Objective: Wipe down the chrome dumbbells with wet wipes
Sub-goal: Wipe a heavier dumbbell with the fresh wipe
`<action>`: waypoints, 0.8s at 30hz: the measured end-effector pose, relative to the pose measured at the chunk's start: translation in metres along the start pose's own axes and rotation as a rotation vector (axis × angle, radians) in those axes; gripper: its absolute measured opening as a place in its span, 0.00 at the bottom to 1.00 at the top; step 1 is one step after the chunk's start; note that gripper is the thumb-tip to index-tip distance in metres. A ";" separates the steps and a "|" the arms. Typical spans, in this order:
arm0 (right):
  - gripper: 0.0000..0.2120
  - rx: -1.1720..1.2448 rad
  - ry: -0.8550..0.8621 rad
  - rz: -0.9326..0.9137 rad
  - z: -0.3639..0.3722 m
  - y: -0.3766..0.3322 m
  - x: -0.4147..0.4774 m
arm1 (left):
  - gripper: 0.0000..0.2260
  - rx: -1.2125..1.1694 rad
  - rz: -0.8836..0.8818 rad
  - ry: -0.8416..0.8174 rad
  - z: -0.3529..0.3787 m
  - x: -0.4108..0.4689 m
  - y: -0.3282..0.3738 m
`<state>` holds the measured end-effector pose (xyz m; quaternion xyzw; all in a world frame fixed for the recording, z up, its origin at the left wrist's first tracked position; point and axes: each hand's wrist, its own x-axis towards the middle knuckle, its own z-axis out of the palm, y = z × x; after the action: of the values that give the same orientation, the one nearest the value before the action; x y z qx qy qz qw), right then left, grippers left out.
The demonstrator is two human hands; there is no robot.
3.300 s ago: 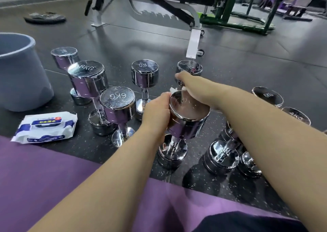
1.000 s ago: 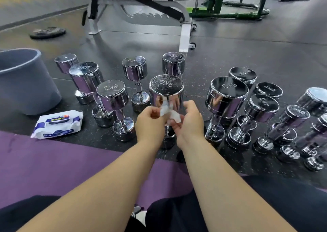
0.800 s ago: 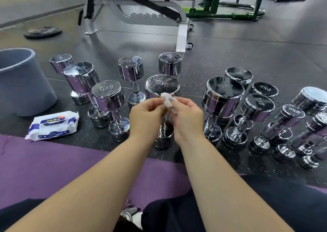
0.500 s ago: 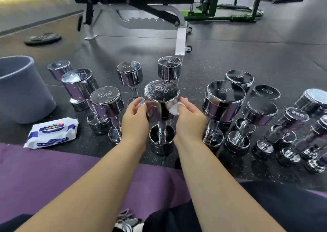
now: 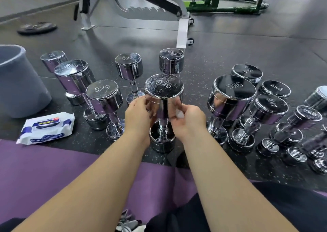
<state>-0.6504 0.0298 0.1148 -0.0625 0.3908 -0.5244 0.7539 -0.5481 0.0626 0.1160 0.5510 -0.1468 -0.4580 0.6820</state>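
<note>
1 dumbbell (image 5: 163, 88) gripped by left hand (image 5: 139, 115); right hand (image 5: 190, 124) (holding wipe (image 5: 180, 115)) touches it.

Even indoor light, chrome glare, wide-angle warp

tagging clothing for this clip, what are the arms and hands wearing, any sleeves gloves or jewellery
Nothing is worn on them. The left hand and right hand are ungloved, with no ring visible, though the fingertips are blurred. The left forearm and right forearm are bare down to the frame's edge: no sleeve, watch or band.
</note>
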 end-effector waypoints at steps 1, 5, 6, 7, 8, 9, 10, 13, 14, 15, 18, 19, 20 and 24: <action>0.14 -0.036 0.005 0.002 -0.002 0.000 -0.001 | 0.09 0.003 -0.009 0.010 0.000 0.001 0.001; 0.10 -0.091 0.011 -0.039 -0.006 0.003 0.004 | 0.07 0.016 -0.044 0.033 0.003 0.001 0.001; 0.10 -0.096 -0.008 -0.071 -0.002 0.002 0.009 | 0.07 0.041 -0.042 0.034 0.003 0.002 0.000; 0.09 -0.127 -0.019 -0.111 0.004 0.001 0.011 | 0.07 0.061 -0.037 0.029 0.002 0.003 -0.002; 0.08 -0.179 -0.037 -0.161 0.010 0.001 0.015 | 0.07 0.074 -0.033 0.015 0.002 0.004 -0.002; 0.09 -0.236 -0.050 -0.212 0.015 0.000 0.016 | 0.07 0.082 -0.031 -0.004 0.001 0.004 -0.002; 0.11 -0.288 -0.052 -0.270 0.018 0.001 0.018 | 0.08 0.082 -0.032 -0.025 0.001 0.004 -0.002; 0.14 -0.317 -0.037 -0.395 0.014 0.005 0.010 | 0.15 0.062 -0.077 -0.089 0.001 0.004 0.005; 0.14 -0.299 -0.052 -0.397 0.008 0.008 0.007 | 0.18 0.073 -0.094 -0.111 0.002 0.004 0.008; 0.12 -0.278 -0.062 -0.370 0.004 0.010 0.004 | 0.20 0.097 -0.102 -0.133 0.002 0.005 0.010; 0.09 -0.254 -0.067 -0.183 -0.003 0.014 0.000 | 0.22 0.173 -0.085 -0.177 0.001 0.007 0.015; 0.12 -0.259 -0.087 -0.132 -0.003 0.013 0.000 | 0.23 0.198 -0.076 -0.206 0.001 0.007 0.015; 0.16 -0.272 -0.108 -0.099 -0.003 0.011 0.000 | 0.23 0.217 -0.064 -0.236 0.001 0.007 0.015; 0.27 -0.429 -0.202 -0.058 -0.004 0.005 0.005 | 0.17 0.268 -0.040 -0.319 -0.001 0.011 0.014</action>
<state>-0.6491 0.0289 0.1066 -0.2848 0.4138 -0.4418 0.7433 -0.5349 0.0545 0.1249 0.5600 -0.3014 -0.5293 0.5616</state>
